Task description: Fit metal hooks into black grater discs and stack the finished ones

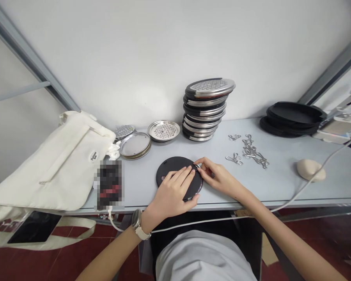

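Note:
A round black disc lies flat near the table's front edge. My left hand rests on it with fingers stretched flat, holding it down. A watch sits on that wrist. My right hand is at the disc's right rim, fingers pinched on a small metal clip. A loose pile of metal wire clips lies to the right of my right hand.
A stack of black-and-steel perforated discs stands at the back. Loose steel plates lie left of it. Black discs are piled far right. A white bag covers the left end; a beige lump and white cable lie right.

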`<action>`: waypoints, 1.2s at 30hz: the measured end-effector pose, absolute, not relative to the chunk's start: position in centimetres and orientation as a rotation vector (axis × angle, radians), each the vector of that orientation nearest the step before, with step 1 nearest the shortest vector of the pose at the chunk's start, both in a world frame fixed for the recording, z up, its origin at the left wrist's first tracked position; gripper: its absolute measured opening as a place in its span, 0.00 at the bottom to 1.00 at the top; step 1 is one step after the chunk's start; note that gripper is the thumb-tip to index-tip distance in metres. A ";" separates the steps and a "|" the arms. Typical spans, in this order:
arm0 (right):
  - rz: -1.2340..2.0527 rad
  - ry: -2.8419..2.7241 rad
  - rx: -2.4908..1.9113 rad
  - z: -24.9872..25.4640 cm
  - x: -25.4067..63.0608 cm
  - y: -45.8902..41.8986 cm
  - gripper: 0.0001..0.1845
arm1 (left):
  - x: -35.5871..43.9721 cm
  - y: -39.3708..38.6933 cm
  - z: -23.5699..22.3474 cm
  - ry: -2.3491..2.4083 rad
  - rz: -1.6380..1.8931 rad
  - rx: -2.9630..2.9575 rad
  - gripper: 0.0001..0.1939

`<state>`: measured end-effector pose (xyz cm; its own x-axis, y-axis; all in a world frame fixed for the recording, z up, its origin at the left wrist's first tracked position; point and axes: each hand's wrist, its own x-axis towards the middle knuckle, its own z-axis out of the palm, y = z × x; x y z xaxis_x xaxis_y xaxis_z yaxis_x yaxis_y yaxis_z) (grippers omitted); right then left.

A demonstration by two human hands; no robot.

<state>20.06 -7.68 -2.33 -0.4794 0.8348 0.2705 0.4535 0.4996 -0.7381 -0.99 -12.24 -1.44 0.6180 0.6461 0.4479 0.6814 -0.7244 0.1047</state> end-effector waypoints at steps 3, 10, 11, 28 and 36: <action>0.798 -2.121 -1.056 -2.3 20.1 -7.7 0.12 | -1.0 -12.2 -1.4 -1.134 -0.708 -2.760 0.29; 0.798 -2.129 -1.043 -2.4 20.2 -7.6 0.12 | -1.0 -12.2 -1.5 -1.130 -0.727 -2.768 0.29; 0.796 -2.126 -1.049 -2.4 20.2 -7.6 0.12 | -1.0 -12.2 -1.5 -1.131 -0.727 -2.769 0.29; 0.695 -2.036 -1.098 -2.4 19.8 -7.6 0.08 | -2.1 -12.9 0.4 -1.279 -0.574 -2.883 0.42; 0.731 -2.066 -1.124 -2.1 19.2 -7.7 0.06 | -4.0 -12.9 0.8 -1.399 -0.463 -2.825 0.54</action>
